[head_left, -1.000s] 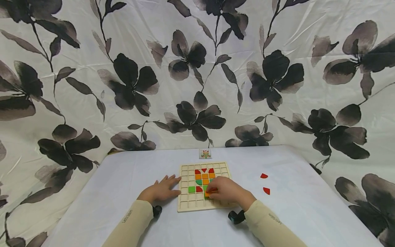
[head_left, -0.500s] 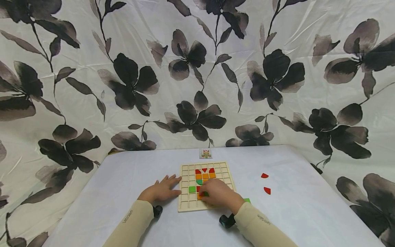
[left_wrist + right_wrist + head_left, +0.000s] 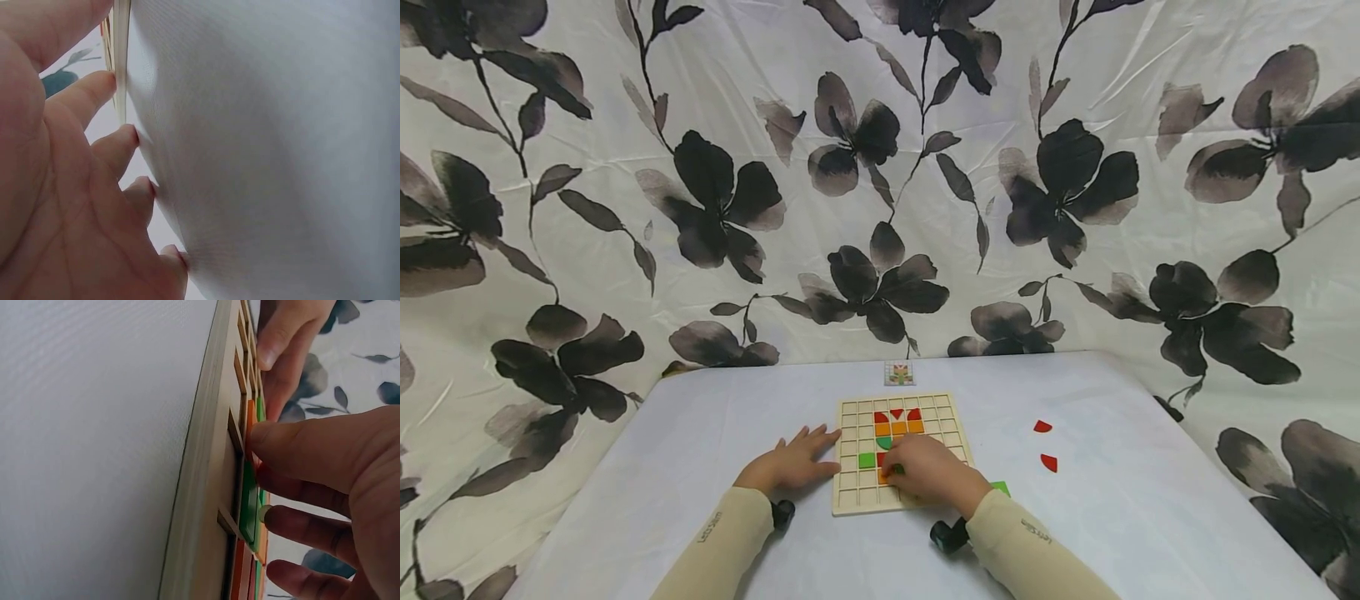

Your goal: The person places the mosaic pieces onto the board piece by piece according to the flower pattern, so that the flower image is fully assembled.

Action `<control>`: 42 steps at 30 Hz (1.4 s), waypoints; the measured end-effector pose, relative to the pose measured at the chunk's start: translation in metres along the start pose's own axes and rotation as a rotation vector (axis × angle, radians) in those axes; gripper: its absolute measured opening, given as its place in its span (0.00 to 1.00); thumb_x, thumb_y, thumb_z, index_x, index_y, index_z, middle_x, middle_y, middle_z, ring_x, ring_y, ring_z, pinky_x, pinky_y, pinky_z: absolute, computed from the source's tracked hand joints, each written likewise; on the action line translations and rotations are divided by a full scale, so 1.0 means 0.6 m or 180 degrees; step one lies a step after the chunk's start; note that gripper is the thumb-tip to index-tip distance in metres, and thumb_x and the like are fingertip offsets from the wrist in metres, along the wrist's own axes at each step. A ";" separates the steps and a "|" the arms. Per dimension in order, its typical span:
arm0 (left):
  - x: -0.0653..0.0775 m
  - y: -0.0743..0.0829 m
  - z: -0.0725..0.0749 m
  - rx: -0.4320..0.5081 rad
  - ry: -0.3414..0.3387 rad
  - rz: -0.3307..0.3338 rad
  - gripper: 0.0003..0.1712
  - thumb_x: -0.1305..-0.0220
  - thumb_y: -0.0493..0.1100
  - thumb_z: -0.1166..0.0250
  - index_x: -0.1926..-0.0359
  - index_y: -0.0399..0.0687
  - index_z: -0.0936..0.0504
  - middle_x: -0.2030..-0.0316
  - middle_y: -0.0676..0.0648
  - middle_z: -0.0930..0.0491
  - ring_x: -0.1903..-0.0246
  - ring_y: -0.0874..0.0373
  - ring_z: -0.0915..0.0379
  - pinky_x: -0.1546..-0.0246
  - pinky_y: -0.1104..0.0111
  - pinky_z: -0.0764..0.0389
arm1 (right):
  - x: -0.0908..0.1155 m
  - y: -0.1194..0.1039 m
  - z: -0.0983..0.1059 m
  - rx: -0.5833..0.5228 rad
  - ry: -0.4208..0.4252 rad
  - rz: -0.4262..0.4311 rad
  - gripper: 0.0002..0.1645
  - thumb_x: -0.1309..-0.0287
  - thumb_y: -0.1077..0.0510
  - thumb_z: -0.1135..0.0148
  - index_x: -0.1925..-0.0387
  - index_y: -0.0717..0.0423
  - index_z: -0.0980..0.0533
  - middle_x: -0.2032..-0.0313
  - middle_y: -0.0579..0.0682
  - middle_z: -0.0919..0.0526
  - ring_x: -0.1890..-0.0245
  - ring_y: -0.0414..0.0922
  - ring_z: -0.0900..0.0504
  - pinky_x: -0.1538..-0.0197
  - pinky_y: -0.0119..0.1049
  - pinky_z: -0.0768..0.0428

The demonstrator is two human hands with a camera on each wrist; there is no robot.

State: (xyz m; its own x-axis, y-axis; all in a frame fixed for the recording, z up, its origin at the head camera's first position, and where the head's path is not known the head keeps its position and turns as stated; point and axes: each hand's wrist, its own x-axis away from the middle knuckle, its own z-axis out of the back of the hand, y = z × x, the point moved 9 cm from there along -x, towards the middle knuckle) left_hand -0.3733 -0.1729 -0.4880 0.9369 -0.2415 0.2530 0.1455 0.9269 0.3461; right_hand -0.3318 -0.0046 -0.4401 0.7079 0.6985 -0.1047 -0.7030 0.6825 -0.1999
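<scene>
A wooden grid board lies on the table, partly filled with red, orange and green tiles. My left hand rests flat with spread fingers, the index finger and thumb at the board's left edge. In the left wrist view, fingertips touch the board's side. My right hand is over the lower middle of the board. Its thumb and curled index finger pinch an orange tile at a cell, beside a green tile. The right hand covers several cells in the head view.
Two red quarter-round pieces lie on the table to the right. A green piece shows beside the right sleeve. A small pattern card lies behind the board, before a floral cloth backdrop.
The right hand has moved left across the board with the orange tile, to the cell column left of where it was. The green piece beside the sleeve has come into view. The left hand has stayed still.
</scene>
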 end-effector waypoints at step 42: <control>0.002 0.001 0.001 0.0023 0.0013 -0.0006 0.41 0.37 0.63 0.41 0.27 0.56 0.40 0.26 0.42 0.45 0.25 0.36 0.58 0.32 0.33 0.58 | 0.229 0.292 0.083 -0.0553 -0.0184 -0.1731 0.14 0.47 0.60 0.31 0.57 0.54 0.17 0.59 0.47 0.17 0.59 0.45 0.21 0.53 0.46 0.21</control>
State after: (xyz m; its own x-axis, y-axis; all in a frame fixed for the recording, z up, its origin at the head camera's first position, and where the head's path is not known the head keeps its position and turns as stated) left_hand -0.3725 -0.1729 -0.4872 0.9379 -0.2420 0.2486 0.1449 0.9243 0.3531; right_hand -0.3613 0.2218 -0.4408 0.9563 0.2706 0.1104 -0.2137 0.9051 -0.3677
